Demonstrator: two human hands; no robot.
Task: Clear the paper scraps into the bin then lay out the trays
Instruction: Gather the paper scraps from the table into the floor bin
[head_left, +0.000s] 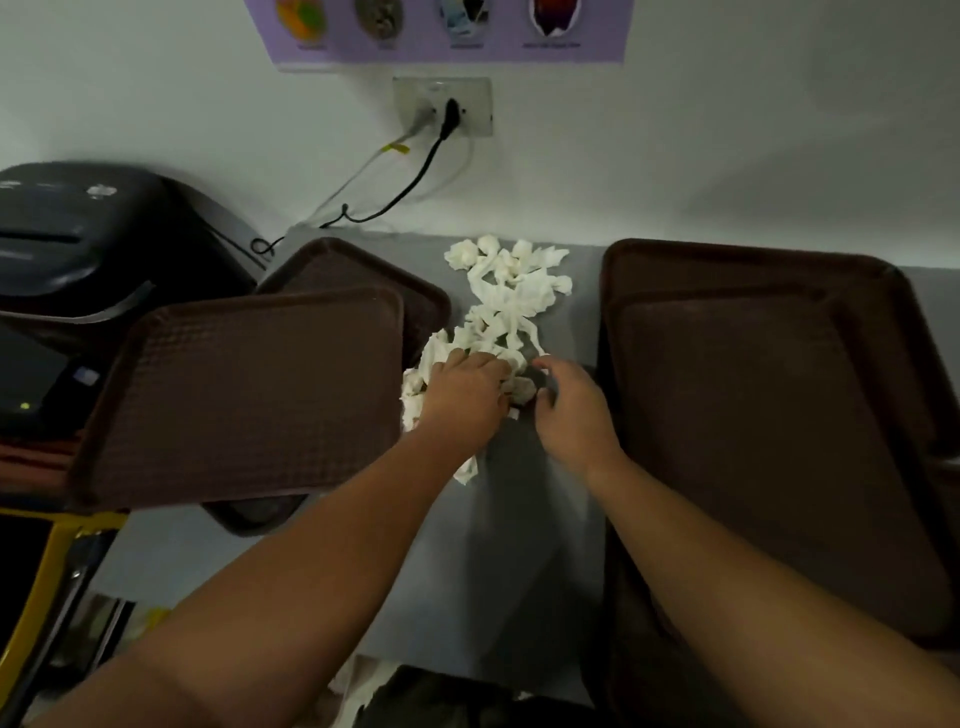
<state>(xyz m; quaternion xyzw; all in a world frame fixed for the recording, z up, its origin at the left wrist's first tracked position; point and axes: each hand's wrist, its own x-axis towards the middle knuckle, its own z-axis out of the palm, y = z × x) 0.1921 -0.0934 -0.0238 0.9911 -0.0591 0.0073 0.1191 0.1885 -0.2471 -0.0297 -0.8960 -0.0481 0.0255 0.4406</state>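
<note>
A heap of crumpled white paper scraps (506, 291) lies in a strip down the grey counter (519, 519) between two groups of brown trays. My left hand (465, 397) lies on the near end of the heap, fingers curled into the scraps. My right hand (569, 405) is beside it, its fingers curled round a crumpled scrap (522, 387) at the heap's near edge. A stack of brown trays (244, 395) sits to the left, another stack of brown trays (753, 415) to the right. A dark bin opening (441, 696) with white paper in it shows at the bottom edge.
A black machine (88, 244) stands at the back left against the wall. Cables (415, 176) run from a wall socket (444, 106) down to the counter. A yellow frame (47, 566) is at the lower left below the counter edge.
</note>
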